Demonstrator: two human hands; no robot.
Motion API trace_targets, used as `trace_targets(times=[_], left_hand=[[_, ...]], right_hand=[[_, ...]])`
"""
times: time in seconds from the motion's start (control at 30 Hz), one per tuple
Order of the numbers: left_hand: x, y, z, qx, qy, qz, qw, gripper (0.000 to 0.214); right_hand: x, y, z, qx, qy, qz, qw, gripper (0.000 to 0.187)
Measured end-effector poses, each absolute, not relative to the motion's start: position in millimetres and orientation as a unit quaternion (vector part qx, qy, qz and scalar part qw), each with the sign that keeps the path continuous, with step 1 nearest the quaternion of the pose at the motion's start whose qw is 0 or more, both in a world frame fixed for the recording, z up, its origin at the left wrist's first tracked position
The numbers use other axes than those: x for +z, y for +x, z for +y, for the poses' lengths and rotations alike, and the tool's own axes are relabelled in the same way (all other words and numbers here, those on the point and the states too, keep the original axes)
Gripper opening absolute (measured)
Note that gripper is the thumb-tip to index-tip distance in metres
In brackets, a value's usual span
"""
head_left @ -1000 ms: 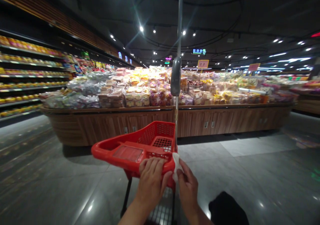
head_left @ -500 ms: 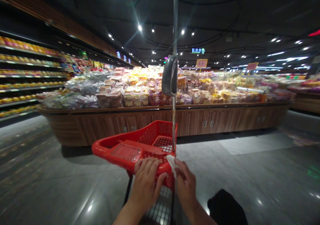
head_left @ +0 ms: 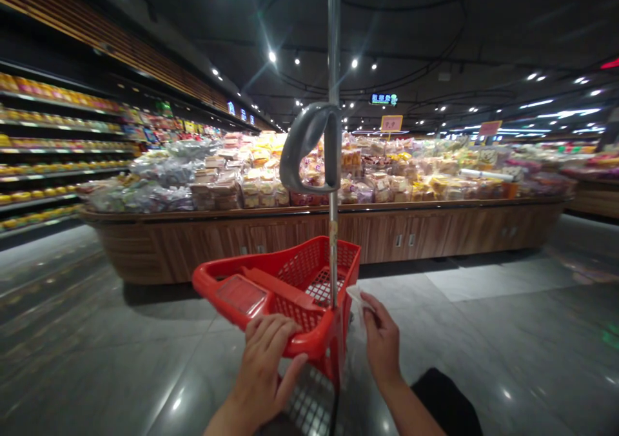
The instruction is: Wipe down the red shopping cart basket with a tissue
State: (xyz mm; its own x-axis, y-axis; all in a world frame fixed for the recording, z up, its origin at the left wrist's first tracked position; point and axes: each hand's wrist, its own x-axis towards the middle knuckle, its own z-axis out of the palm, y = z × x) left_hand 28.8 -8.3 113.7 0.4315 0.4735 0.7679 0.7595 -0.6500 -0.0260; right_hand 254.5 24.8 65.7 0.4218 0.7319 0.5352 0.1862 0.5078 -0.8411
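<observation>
- hands apart
- left hand (head_left: 264,365) clamped on near rim of red plastic shopping cart (head_left: 217,275), lower middle of frame
- right hand (head_left: 382,339) pinches white tissue (head_left: 356,299), just beside cart's right corner
- packaged bread (head_left: 256,191) piled on wooden display counter (head_left: 203,246), mid-frame

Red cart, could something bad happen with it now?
Maybe! Only the left hand is on the red cart handle, so the cart might swerve on the shiny tile floor toward the wooden display counter. The white tissue pinched in the right hand could slip and drop. The grey loop on the tall metal pole might snag the bagged food if the cart gets close.
</observation>
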Motion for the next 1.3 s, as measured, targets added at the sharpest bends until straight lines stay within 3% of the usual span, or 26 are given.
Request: trace_targets(times=[0.17, 0.27, 0.6, 0.83, 0.97, 1.07, 1.3], left_hand=[[117.1, 18.9, 2.4, -0.374, -0.832, -0.357, 0.202, 0.034], [122.5, 12.9, 8.6, -0.366, -0.835, -0.362, 0.193, 0.027], [131.1, 42.3, -16.2, -0.331, -0.803, -0.430, 0.247, 0.038], [138.8, 62.7, -14.4, -0.262, -0.743, -0.572, 0.230, 0.014], [139.7, 48.2, -8.0, -0.256, -0.750, -0.564, 0.231, 0.011], [139.0, 39.0, -4.6, -0.262, -0.753, -0.560, 0.224, 0.009], [139.8, 21.3, 3.4, -0.287, -0.765, -0.531, 0.224, 0.008]], right_hand=[[84.3, 258.8, 44.6, 0.214, -0.364, -0.692, 0.585, 0.038], [81.8, 258.0, 55.9, 0.185, -0.374, -0.740, 0.528, 0.038], [85.7, 259.5, 68.8, 0.240, -0.382, -0.726, 0.520, 0.029], [95.0, 250.1, 60.4, 0.275, -0.380, -0.721, 0.510, 0.022], [96.9, 231.7, 52.3, 0.234, -0.380, -0.706, 0.550, 0.031], [96.9, 217.0, 46.0, 0.208, -0.342, -0.747, 0.531, 0.043], [96.4, 209.6, 43.5, 0.203, -0.365, -0.756, 0.504, 0.043]])
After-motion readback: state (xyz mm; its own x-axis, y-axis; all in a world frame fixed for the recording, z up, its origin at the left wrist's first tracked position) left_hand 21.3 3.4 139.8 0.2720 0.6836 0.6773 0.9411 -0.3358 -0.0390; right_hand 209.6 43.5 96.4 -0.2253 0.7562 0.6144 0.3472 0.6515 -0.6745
